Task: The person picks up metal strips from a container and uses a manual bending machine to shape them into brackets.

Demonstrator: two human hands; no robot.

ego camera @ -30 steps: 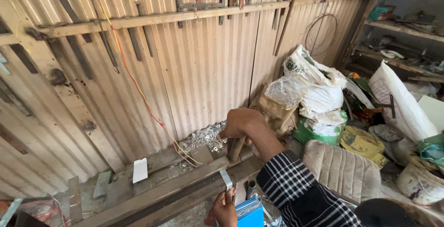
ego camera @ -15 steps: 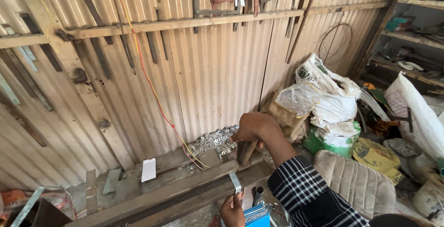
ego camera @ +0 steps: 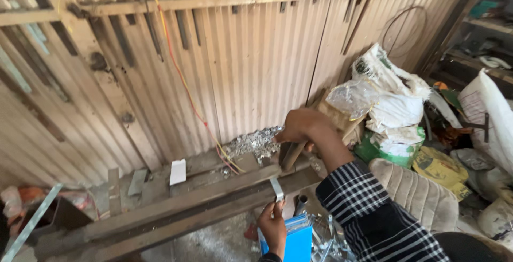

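My left hand is at the bottom centre, gripping a short flat metal strip that stands against a long rusty steel bar. My right hand, in a checked sleeve, is wrapped around a wooden handle that reaches down toward the bar; its head is hidden. A blue box sits just below my left hand.
A corrugated metal wall stands behind. A pile of shiny metal shavings lies by the wall. White and green sacks and a padded cushion crowd the right. An orange-yellow wire hangs down the wall. A small white piece lies on the ledge.
The view has shifted slightly, with the hands sitting a little right and lower. My right hand stays on the wooden handle and my left keeps the metal strip on the bar.
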